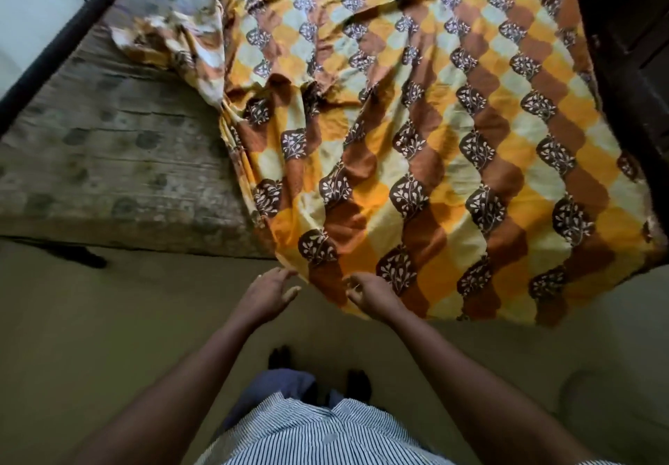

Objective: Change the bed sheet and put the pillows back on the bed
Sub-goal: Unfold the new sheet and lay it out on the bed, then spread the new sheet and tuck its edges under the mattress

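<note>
An orange, brown and cream patterned bed sheet (pixel 434 146) lies spread over the right part of the bed, with its near edge hanging over the side. Its left portion is bunched in folds. The bare, faded mattress (pixel 108 153) shows on the left. My left hand (pixel 269 294) hovers with relaxed fingers just below the sheet's near left corner. My right hand (pixel 373 296) is beside it at the hanging edge, fingers loosely curled, holding nothing I can see. No pillow is in view.
A dark bed frame rail (pixel 54 48) runs along the far left side. Dark wooden furniture (pixel 630 48) stands at the right end of the bed. My feet (pixel 318 374) stand on the pale floor close to the bed's side.
</note>
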{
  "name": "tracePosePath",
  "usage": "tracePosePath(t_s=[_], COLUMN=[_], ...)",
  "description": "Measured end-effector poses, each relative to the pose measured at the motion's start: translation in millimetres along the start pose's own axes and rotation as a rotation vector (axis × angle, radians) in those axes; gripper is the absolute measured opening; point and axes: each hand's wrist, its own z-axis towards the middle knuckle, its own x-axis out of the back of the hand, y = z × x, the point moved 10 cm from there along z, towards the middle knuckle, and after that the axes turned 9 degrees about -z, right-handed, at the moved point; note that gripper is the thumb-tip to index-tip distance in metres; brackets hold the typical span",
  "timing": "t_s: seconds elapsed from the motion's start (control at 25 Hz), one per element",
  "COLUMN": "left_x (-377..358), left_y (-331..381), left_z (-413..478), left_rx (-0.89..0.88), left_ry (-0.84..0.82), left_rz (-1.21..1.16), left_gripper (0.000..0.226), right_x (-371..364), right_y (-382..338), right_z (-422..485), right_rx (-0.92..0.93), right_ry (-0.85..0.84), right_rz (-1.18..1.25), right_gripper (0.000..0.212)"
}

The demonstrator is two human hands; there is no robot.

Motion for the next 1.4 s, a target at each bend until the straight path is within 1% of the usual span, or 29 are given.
tracePosePath(t_s=[0.16, 0.28, 0.4, 0.52, 0.6, 0.72, 0.8, 0.88, 1.04, 1.08, 1.12, 1.2, 1.24, 1.28, 1.32, 1.36, 1.4], left_x=[65, 119, 179, 226, 256, 302, 325, 337, 361, 368, 376, 391, 394, 393, 388, 385, 382], left_y=[-65, -118, -177, -231, -262, -303, -332, -368, -429, -442, -453, -473, -479, -487, -494, -497, -498], left_z=[13, 27, 44, 67, 87, 130, 168, 208, 306, 335, 363, 413, 432, 453, 469, 478, 483], left_rx=[0.127, 0.176, 0.224, 0.256, 0.299, 0.337, 0.351, 0.402, 0.401, 0.378, 0.360, 0.326, 0.302, 0.294, 0.297, 0.292, 0.283], left_ry=[0.180, 0.283, 0.353, 0.369, 0.399, 0.426, 0.404, 0.361, 0.278, 0.276, 0.296, 0.371, 0.388, 0.371, 0.364, 0.393, 0.442], left_rz=[-0.201, -0.302, -0.342, -0.395, -0.434, -0.383, -0.337, -0.296, -0.156, -0.123, -0.107, -0.064, -0.013, 0.023, 0.064, 0.119, 0.171], left_gripper=[0.039, 0.038, 0.042, 0.043, 0.044, 0.046, 0.050, 0.056, 0.067, 0.068, 0.069, 0.077, 0.084, 0.089, 0.091, 0.089, 0.084], right_x=[24, 41, 65, 88, 106, 127, 138, 151, 179, 186, 193, 201, 203, 202, 200, 198, 193], right_y=[-80, -137, -198, -246, -273, -309, -325, -336, -353, -358, -364, -369, -368, -366, -360, -356, -348], right_z=[52, 100, 152, 197, 227, 287, 343, 406, 549, 588, 625, 695, 724, 752, 780, 800, 817], right_rx=[0.123, 0.151, 0.140, 0.100, 0.099, 0.100, 0.094, 0.054, -0.054, -0.066, -0.075, -0.078, -0.091, -0.106, -0.134, -0.164, -0.206], right_ry=[0.054, 0.074, 0.117, 0.122, 0.129, 0.087, 0.062, 0.043, 0.050, 0.068, 0.084, 0.132, 0.156, 0.174, 0.196, 0.221, 0.240], right_rz=[0.082, 0.136, 0.196, 0.313, 0.319, 0.350, 0.401, 0.446, 0.527, 0.529, 0.508, 0.469, 0.459, 0.456, 0.463, 0.463, 0.472], right_gripper=[0.029, 0.029, 0.026, 0.025, 0.025, 0.021, 0.018, 0.016, 0.036, 0.036, 0.035, 0.044, 0.052, 0.056, 0.056, 0.054, 0.057])
